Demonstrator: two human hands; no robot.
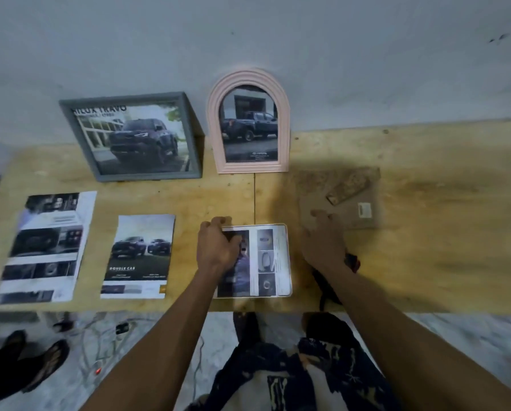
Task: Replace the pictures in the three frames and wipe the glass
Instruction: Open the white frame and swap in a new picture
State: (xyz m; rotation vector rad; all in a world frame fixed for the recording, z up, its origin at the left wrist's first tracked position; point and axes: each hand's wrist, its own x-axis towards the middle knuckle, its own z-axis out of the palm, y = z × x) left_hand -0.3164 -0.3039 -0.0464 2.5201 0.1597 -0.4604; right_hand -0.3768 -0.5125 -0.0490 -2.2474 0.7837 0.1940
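Single head-worn wide-angle view, looking forward and down from above the seated person's lap, wooden table (426, 188) close below, grey wall (248, 31) behind it filling the upper frame, floor at bottom edge

Left hand (217, 247) on flat frame (273, 259), right hand (322, 241) beside.

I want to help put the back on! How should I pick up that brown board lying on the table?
Take the brown backing board by its right edge, coming from the right. It lies flat on the table, so slide fingertips under that edge. The right hand already covers the near-left corner, and the stand flap looks too flimsy to lift by.
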